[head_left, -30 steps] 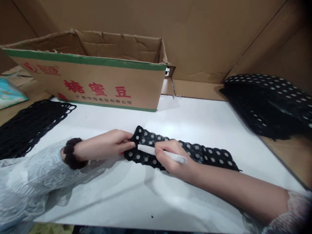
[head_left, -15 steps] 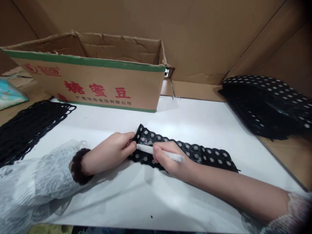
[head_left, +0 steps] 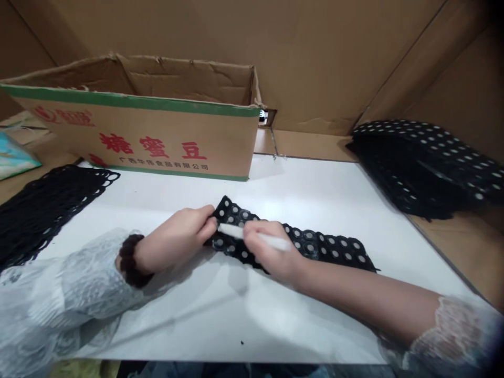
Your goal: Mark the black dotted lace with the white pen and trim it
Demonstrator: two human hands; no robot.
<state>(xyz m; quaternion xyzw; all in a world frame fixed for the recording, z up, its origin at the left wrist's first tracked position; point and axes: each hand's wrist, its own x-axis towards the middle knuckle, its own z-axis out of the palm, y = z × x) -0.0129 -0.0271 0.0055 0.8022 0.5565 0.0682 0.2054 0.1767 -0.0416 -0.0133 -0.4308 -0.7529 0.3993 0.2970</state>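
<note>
A black strip of joined rings with pale round dots (head_left: 301, 242) lies across the white board in front of me. At its left end, my left hand (head_left: 179, 239) pinches the edge between thumb and fingers. My right hand (head_left: 271, 249) is closed round a slim white pen-like stick (head_left: 232, 231), held slanted over the strip. The stick's tip points at the strip's left end, close to my left fingertips. Whether the tip touches the strip I cannot tell. My right hand and wrist cover the strip's lower middle.
Behind the strip stands an open cardboard box (head_left: 165, 139) with green edges and red lettering. A pile of black ring-edged sheets (head_left: 47, 210) lies at left, beside a blue-green packet (head_left: 16, 155). More black dotted sheets (head_left: 429, 168) are heaped at right. The white board (head_left: 189, 325) spreads beneath my hands.
The strip's left end looks slightly lifted and shifted with my left hand. My right hand and the stick have moved a little up and left. The whole view has shifted slightly.
</note>
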